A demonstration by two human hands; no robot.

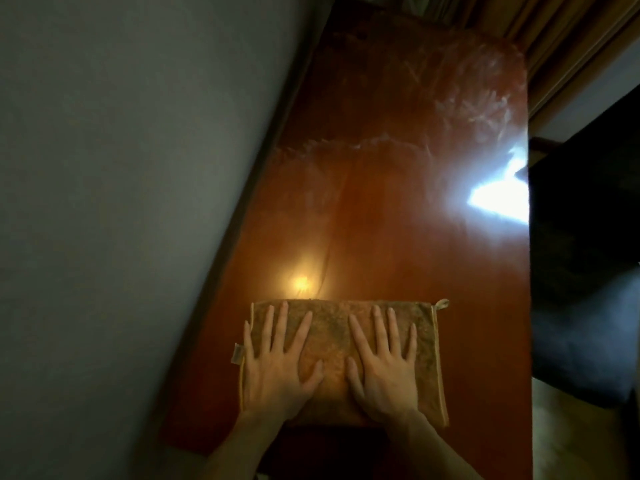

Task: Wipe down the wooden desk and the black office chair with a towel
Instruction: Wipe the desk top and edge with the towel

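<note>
A folded brown towel [332, 337] lies flat on the near part of the reddish wooden desk [398, 220]. My left hand [277, 368] presses on the towel's left half with its fingers spread and straight. On the right half my right hand [384, 365] lies flat the same way. Streaky smear marks show on the far part of the desk top. A dark shape at the right edge [581, 220] may be the black office chair; it is too dim to tell.
A grey wall [121, 168] runs along the desk's left side. Curtains [554, 32] hang at the far right end. Bright light glares on the desk's right edge, and a small lamp reflection sits just beyond the towel. Pale floor [585, 441] shows at lower right.
</note>
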